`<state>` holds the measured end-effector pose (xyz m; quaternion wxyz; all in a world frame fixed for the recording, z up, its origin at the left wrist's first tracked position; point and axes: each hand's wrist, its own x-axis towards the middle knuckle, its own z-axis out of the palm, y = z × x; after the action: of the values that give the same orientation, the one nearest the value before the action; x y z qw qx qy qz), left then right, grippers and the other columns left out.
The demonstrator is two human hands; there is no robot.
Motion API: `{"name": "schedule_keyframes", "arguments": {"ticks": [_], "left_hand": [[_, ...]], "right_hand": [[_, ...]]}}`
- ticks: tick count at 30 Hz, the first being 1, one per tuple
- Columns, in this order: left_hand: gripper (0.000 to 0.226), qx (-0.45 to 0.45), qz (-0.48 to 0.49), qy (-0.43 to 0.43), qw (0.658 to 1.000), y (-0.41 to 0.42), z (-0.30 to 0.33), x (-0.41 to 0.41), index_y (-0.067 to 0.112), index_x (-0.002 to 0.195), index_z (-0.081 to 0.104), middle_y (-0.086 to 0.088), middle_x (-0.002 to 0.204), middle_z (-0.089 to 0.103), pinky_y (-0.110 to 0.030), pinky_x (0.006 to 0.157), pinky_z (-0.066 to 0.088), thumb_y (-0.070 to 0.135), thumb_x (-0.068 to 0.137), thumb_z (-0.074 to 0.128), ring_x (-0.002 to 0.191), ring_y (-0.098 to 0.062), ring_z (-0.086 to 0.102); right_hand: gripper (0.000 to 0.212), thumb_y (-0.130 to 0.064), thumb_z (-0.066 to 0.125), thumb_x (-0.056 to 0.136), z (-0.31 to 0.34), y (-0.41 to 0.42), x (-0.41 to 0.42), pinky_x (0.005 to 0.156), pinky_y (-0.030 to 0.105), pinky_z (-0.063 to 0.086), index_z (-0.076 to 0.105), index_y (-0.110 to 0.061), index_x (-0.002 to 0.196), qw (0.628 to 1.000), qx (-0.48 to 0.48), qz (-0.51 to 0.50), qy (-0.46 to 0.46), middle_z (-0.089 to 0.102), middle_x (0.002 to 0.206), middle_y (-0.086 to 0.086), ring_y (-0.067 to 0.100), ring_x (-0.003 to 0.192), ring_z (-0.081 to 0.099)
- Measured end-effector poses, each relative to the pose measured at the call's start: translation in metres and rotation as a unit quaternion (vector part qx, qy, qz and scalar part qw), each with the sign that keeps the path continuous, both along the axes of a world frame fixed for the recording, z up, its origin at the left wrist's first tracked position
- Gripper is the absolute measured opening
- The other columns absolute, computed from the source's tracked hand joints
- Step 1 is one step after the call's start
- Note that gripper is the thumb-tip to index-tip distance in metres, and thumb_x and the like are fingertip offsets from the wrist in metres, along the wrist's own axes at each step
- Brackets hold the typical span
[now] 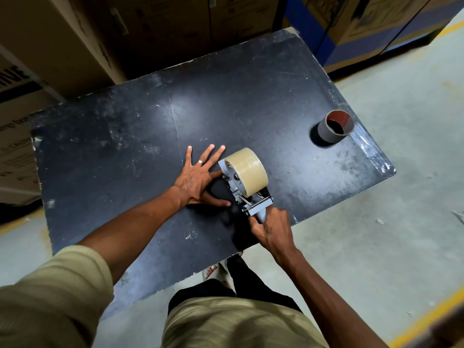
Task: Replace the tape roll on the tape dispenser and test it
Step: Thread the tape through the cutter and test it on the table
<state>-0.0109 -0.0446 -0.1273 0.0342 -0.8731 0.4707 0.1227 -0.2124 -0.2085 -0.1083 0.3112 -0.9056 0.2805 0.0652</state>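
A grey tape dispenser (236, 189) lies on the black table (125, 151), near its front right edge. A full roll of beige tape (248, 170) is mounted on it. My right hand (272, 228) grips the dispenser's handle from below. My left hand (200, 178) lies flat on the table just left of the dispenser, fingers spread, with the index finger and thumb reaching toward the dispenser's frame. An empty cardboard tape core (335, 128) stands upright near the table's right edge.
Stacked cardboard boxes (62, 41) rise behind the table and to its left. Blue and brown boxes (351, 26) stand at the back right. The concrete floor (401, 209) with yellow lines runs along the right. My feet show under the table's front edge.
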Motion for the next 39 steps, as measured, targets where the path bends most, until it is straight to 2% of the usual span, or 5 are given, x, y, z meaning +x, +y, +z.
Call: {"name": "schedule_keyframes", "arguments": {"ticks": [6, 17, 25, 31, 39], "left_hand": [[0.122, 0.011, 0.006, -0.005, 1.0, -0.002, 0.001, -0.001, 0.047, 0.157, 0.0, -0.001, 0.168, -0.025, -0.077, 0.113, -0.001, 0.109, 0.055, 0.024, 0.156, -0.03, -0.017], [0.118, 0.015, 0.005, -0.013, 1.0, -0.001, 0.003, -0.003, 0.053, 0.15, -0.022, -0.001, 0.166, -0.029, -0.075, 0.113, -0.001, 0.109, 0.055, 0.02, 0.156, -0.028, -0.019], [0.129, 0.017, 0.01, -0.016, 1.0, -0.001, 0.006, -0.007, 0.045, 0.157, -0.015, -0.001, 0.169, -0.021, -0.073, 0.115, 0.001, 0.109, 0.052, 0.025, 0.157, -0.028, -0.012], [0.149, -0.02, 0.063, -0.003, 0.998, 0.002, 0.003, -0.016, 0.022, 0.16, -0.014, 0.0, 0.171, -0.011, -0.066, 0.122, 0.002, 0.107, 0.049, 0.037, 0.158, -0.022, -0.006], [0.104, 0.014, 0.018, -0.024, 0.999, 0.004, -0.005, -0.024, 0.054, 0.155, 0.015, -0.004, 0.169, -0.02, -0.075, 0.114, 0.002, 0.101, 0.063, 0.03, 0.156, -0.038, -0.008]], "right_hand": [[0.03, -0.034, 0.057, 0.074, 0.004, -0.001, -0.009, 0.051, 0.025, 0.026, 0.038, -0.014, 0.064, 1.0, 0.011, 0.006, -0.014, 0.036, 0.053, 0.001, 0.028, 0.05, 0.04], [0.03, -0.038, 0.056, 0.076, -0.002, -0.003, -0.034, 0.051, 0.032, 0.042, 0.057, -0.008, 0.071, 1.0, 0.005, 0.01, -0.024, 0.062, 0.063, 0.009, 0.034, 0.057, 0.058], [0.049, -0.029, 0.059, 0.072, 0.012, 0.0, -0.047, 0.049, 0.026, 0.017, 0.014, -0.027, 0.054, 0.999, -0.001, 0.015, -0.05, 0.014, 0.049, -0.011, 0.024, 0.053, 0.022], [0.033, -0.028, 0.066, 0.076, 0.008, -0.003, -0.047, 0.054, 0.027, 0.027, 0.037, -0.017, 0.065, 0.999, 0.015, 0.003, -0.051, 0.039, 0.057, 0.007, 0.033, 0.055, 0.033], [0.039, -0.025, 0.069, 0.077, 0.003, -0.004, -0.048, 0.045, 0.021, 0.022, 0.033, -0.021, 0.062, 0.999, 0.012, 0.01, -0.05, 0.025, 0.051, -0.01, 0.017, 0.049, 0.026]]}}
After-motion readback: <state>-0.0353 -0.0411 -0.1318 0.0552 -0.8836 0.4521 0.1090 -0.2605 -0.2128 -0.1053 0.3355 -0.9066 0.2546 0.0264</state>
